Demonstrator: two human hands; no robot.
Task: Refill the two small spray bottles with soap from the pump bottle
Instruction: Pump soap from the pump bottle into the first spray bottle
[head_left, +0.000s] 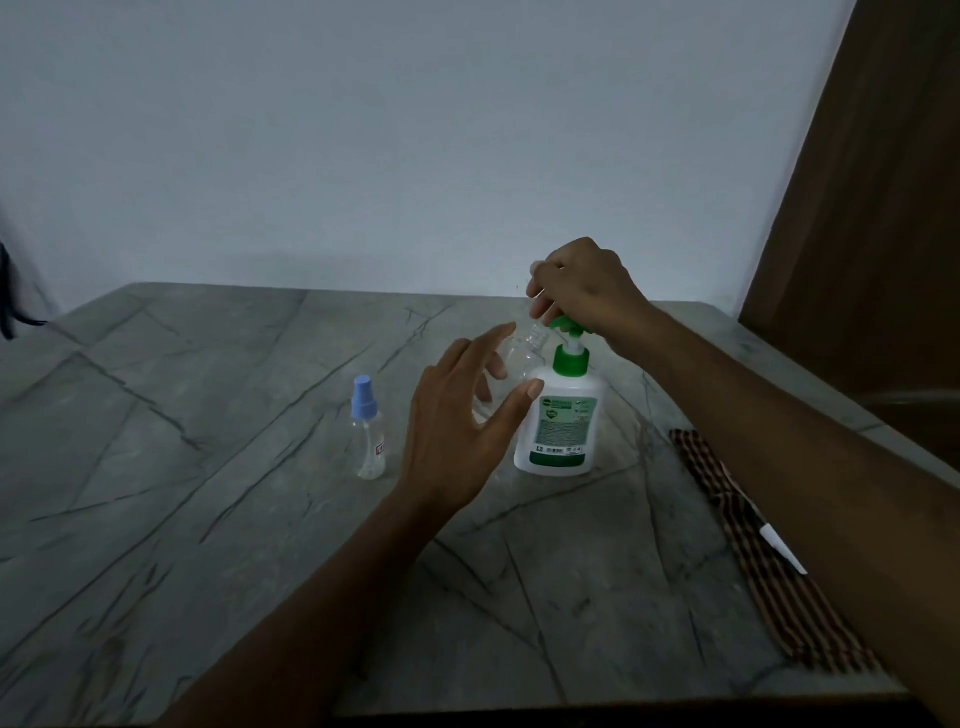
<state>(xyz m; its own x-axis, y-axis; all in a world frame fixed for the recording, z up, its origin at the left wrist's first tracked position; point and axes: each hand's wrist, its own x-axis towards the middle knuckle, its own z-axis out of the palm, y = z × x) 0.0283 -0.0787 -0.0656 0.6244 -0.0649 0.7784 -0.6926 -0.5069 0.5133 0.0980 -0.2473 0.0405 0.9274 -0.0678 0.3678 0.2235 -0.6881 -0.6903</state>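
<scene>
A white pump bottle (563, 426) with a green pump head (569, 332) stands upright at the middle of the marble table (208, 493). My right hand (582, 291) sits on top of the pump head with its fingers curled over the spout. My left hand (462, 431) holds a clear, uncapped small spray bottle (519, 356) between thumb and fingers, tilted, with its open neck just under the spout. A second small spray bottle (368, 441), clear with a blue cap, stands upright to the left, apart from both hands.
A striped dark cloth (748, 530) lies along the table's right side with a small white object (782, 553) on it, partly under my right forearm. A grey wall rises behind the table. A brown wooden panel (872, 208) stands at the right.
</scene>
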